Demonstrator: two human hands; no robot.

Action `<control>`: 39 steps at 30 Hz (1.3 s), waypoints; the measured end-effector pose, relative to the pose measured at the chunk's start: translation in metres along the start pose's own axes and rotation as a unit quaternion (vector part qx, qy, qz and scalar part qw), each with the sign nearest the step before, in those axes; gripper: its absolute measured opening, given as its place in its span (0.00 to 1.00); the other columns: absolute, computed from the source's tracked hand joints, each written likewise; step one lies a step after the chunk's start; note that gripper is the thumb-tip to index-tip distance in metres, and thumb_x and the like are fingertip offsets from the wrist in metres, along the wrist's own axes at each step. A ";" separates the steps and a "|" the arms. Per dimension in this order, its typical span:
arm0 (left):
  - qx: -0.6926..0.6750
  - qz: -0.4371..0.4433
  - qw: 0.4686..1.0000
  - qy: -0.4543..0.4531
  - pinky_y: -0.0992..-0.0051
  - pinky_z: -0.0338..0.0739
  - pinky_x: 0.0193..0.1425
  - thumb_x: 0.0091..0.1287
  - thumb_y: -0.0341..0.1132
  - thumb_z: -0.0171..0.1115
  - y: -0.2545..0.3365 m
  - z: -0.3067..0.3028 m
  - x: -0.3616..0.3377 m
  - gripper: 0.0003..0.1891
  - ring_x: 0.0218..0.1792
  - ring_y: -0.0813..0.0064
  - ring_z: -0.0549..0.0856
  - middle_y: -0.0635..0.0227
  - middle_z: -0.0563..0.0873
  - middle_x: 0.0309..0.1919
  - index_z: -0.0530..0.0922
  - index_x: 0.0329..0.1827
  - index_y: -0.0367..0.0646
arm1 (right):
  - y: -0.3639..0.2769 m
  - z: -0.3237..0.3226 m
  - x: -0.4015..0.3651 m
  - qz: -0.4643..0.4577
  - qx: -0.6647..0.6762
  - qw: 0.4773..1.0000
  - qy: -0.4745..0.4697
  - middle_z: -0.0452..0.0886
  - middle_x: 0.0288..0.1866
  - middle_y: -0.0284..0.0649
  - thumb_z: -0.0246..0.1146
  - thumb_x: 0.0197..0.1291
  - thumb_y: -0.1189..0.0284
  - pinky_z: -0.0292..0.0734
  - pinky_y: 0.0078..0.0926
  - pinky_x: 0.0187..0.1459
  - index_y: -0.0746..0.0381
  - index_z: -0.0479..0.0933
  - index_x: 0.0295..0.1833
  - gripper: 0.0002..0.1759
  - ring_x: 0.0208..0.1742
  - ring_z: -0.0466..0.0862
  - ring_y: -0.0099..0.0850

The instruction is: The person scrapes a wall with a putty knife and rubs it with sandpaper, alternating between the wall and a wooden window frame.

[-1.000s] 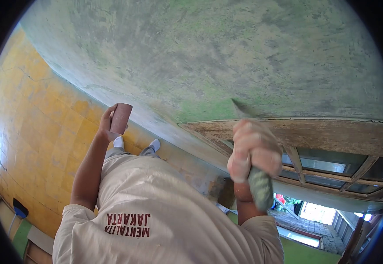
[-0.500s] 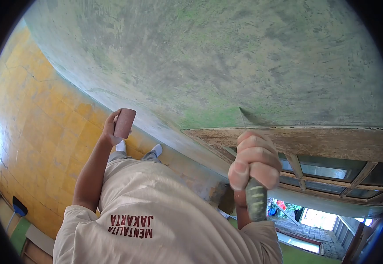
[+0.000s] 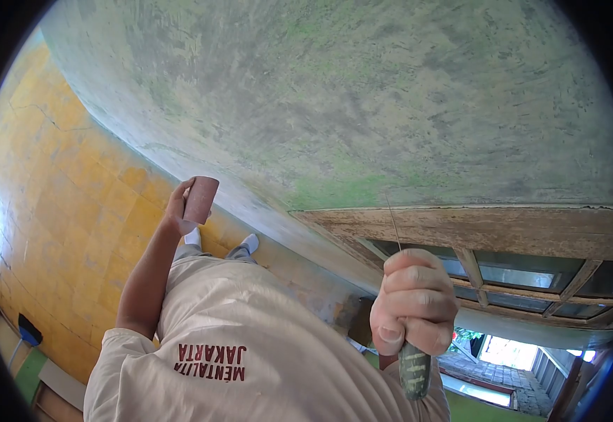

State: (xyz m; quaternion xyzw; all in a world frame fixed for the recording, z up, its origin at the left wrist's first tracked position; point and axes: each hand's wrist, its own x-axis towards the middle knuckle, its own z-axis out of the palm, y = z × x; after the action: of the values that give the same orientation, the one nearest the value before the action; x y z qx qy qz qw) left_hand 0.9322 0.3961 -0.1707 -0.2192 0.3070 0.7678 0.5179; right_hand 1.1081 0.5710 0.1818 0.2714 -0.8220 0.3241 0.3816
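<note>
My left hand [image 3: 179,207] is closed around a curled piece of reddish-brown sandpaper [image 3: 201,200], held out over the yellow floor near the foot of the wall. At the right, my right hand [image 3: 419,301] grips a scraper by its dark green handle [image 3: 414,371], which has pale stripes. Its thin blade [image 3: 395,226] shows edge-on, pointing up past the wooden frame. The blade's tip overlaps the lower edge of the wall [image 3: 391,119] in this view. Patchy grey, whitish and bright green areas cover that wall.
A worn wooden frame with glass panes [image 3: 531,267] borders the wall at the right. Yellow tiles [image 3: 74,204] make up the floor at the left, where a blue broom [image 3: 30,332] lies low in view. Beyond the panes is a bright opening [image 3: 509,352].
My right hand has moved down in view, towards my body, drawing the scraper blade back from the green patch on the wall. My left hand with the sandpaper has barely shifted.
</note>
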 end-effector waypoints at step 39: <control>0.033 -0.003 0.999 0.021 0.68 0.77 0.25 0.61 0.55 0.60 0.005 -0.001 0.004 0.21 0.22 0.68 0.81 0.67 0.81 0.26 0.77 0.41 0.45 | 0.020 0.005 0.000 0.084 -0.081 0.993 0.005 0.70 0.17 0.32 0.62 0.60 0.74 0.71 0.30 0.18 0.56 0.61 0.29 0.14 0.15 0.67 0.26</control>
State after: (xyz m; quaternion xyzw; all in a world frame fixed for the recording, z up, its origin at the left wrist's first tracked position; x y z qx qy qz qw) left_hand 0.9265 0.3964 -0.1726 -0.2185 0.3423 0.7509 0.5207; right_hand 1.0920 0.5806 0.1729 0.1678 -0.8637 0.2886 0.3777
